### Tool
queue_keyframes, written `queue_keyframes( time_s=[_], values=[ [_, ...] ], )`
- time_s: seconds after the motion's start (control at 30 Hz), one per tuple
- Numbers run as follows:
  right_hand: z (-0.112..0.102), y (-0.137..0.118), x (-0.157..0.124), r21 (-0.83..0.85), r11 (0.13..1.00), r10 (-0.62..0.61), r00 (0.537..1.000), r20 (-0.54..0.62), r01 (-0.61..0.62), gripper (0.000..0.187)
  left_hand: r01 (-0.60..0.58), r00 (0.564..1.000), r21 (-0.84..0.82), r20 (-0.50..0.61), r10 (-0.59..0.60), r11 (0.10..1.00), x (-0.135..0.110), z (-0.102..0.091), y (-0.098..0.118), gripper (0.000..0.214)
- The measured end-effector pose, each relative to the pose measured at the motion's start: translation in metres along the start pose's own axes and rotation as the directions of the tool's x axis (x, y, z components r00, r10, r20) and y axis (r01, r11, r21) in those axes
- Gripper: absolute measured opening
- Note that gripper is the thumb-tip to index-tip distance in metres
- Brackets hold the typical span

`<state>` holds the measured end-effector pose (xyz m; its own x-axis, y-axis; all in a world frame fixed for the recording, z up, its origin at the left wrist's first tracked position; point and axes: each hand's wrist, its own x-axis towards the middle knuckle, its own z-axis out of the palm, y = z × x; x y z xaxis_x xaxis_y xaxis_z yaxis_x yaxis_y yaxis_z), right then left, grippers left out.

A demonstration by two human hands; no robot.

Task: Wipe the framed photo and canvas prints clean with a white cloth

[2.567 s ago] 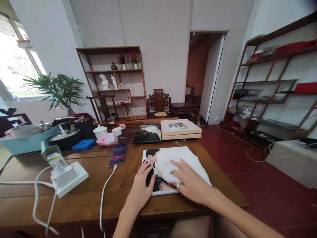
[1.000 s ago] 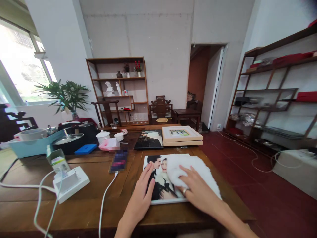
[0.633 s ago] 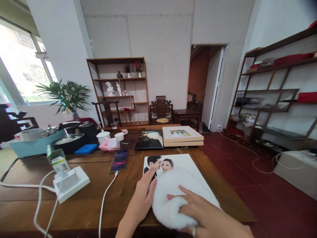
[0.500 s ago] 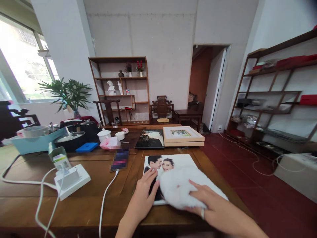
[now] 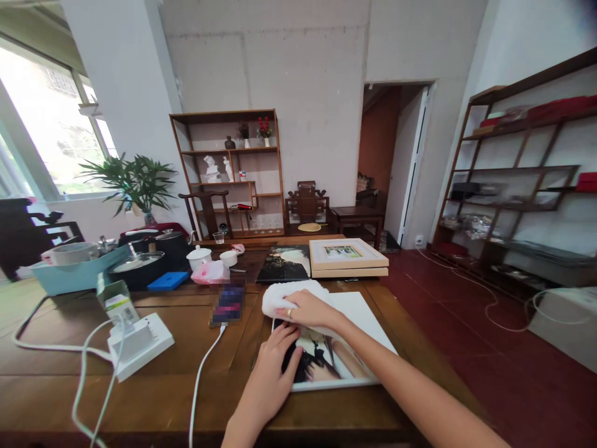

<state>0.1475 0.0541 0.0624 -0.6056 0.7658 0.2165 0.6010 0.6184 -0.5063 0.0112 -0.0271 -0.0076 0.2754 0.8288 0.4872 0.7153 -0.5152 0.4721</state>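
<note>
A photo panel [image 5: 366, 320] with a white margin and a printed picture of people lies flat on the wooden table in front of me. My left hand [image 5: 273, 364] rests on its left edge, fingers stretched out and holding nothing. With my right hand [image 5: 311, 310], which wears a ring, I press a fluffy white cloth [image 5: 298, 287] against the panel's far left part. The cloth and both hands hide much of the picture. My right forearm crosses above the panel's right side.
Beyond the panel lie a dark picture panel [image 5: 284, 264] and light wooden frames [image 5: 349, 272]. Left of it are a phone [image 5: 228, 303] on a white cable [image 5: 199, 376], a power strip [image 5: 158, 339], a white lidded cup [image 5: 199, 257] and a blue box [image 5: 168, 279].
My right hand has moved the cloth from the panel's near right part to its far left part, uncovering the lower picture. My left hand stays at the left edge.
</note>
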Motion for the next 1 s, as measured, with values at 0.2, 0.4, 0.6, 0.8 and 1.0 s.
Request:
queue_keyframes(
  time_s=[0.2,0.4,0.6,0.8,1.0],
  values=[
    [-0.007,0.013,-0.022,-0.031,0.999,0.035,0.999,-0.002,-0.035,0.033,-0.013,1.0,-0.014,0.008,0.013,1.0,-0.001,0.001,-0.001,0.034],
    [-0.04,0.051,-0.093,-0.051,0.983,0.17,0.976,-0.139,-0.178,0.031,0.03,1.0,-0.066,0.009,-0.029,0.997,0.001,0.002,-0.003,0.03],
    [-0.035,0.071,-0.127,-0.048,0.971,0.222,0.958,-0.181,-0.234,0.029,0.086,0.996,-0.103,0.024,-0.084,0.991,0.013,0.001,-0.002,0.023],
    [-0.03,0.065,-0.128,-0.106,0.967,0.213,0.963,-0.162,-0.232,0.031,0.087,0.993,-0.084,0.081,-0.081,0.993,0.016,0.001,-0.009,0.041],
    [-0.02,0.029,-0.167,-0.1,0.954,0.28,0.959,-0.053,-0.284,0.036,0.1,0.994,-0.143,0.053,-0.093,0.985,0.008,0.0,-0.016,0.043]
  ],
)
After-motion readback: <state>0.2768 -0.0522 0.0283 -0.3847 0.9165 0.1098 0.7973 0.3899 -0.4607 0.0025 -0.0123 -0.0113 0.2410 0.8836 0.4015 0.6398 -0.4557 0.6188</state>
